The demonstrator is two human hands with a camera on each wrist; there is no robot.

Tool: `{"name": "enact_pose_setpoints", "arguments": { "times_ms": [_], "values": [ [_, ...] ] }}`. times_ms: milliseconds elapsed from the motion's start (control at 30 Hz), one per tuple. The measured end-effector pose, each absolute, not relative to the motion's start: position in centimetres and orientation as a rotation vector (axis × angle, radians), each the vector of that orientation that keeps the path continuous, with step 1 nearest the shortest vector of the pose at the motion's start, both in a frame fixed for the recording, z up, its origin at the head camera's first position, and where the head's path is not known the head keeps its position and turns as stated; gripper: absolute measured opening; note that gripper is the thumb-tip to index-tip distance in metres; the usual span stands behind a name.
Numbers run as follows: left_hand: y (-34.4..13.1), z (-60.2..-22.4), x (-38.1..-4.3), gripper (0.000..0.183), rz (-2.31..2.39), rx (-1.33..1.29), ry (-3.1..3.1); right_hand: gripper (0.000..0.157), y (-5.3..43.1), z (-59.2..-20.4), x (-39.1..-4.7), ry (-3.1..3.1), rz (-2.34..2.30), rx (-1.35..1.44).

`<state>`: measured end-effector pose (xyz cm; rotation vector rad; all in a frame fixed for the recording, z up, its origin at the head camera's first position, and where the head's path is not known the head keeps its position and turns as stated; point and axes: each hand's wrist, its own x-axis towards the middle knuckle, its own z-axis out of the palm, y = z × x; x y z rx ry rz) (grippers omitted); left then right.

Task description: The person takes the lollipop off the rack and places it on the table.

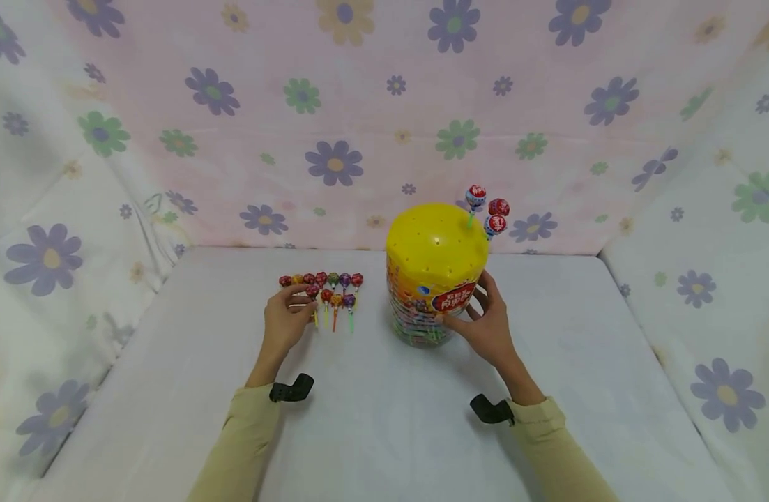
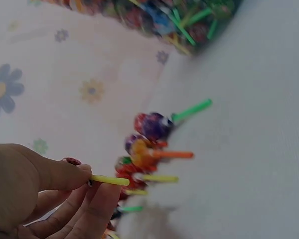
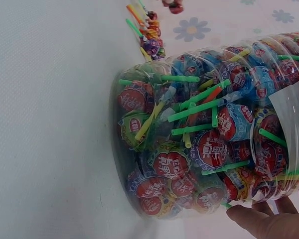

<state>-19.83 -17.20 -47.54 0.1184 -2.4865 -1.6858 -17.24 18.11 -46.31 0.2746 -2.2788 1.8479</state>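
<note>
My left hand (image 1: 284, 322) pinches a lollipop (image 2: 109, 180) by its yellow stick between thumb and fingers, the dark red wrapped head (image 1: 311, 290) showing above the fingertips. This lollipop is beside two rows of lollipops on the table, the back row longer; the front row has a purple one (image 1: 349, 300) with a green stick at its right end. My right hand (image 1: 489, 328) grips the right side of a big clear jar (image 3: 189, 149) full of wrapped lollipops. Its yellow lid (image 1: 431, 244) has small holes, and three lollipops (image 1: 475, 196) stick up at its back right edge.
A white cloth (image 1: 371, 418) covers the table. Flowered curtains (image 1: 397, 139) hang behind it and along both sides. Each wrist wears a black camera mount (image 1: 293, 388).
</note>
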Motion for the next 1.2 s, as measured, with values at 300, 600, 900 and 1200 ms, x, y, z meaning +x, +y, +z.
{"name": "enact_pose_setpoints", "arguments": {
  "times_ms": [300, 600, 900, 1200],
  "values": [
    [-18.1, -50.2, -21.5, 0.039, -1.661, 0.214, -2.554, 0.097, 18.2, -46.3, -17.3, -2.272, 1.858, 0.286],
    [-18.3, -50.9, -22.0, 0.039, -1.624, 0.193, -2.576, 0.094, 18.1, -46.4, -17.1, -2.285, 1.851, 0.269],
    [-18.1, -50.7, -22.4, 0.04, -1.539, 0.134, -2.589, 0.093, 18.2, -46.3, -17.3, -2.283, 1.849, 0.282],
    [-17.7, -50.2, -22.2, 0.046, -1.372, 0.145, -2.65, 0.093, 18.1, -46.3, -17.3, -2.295, 1.848, 0.247]
  ]
}}
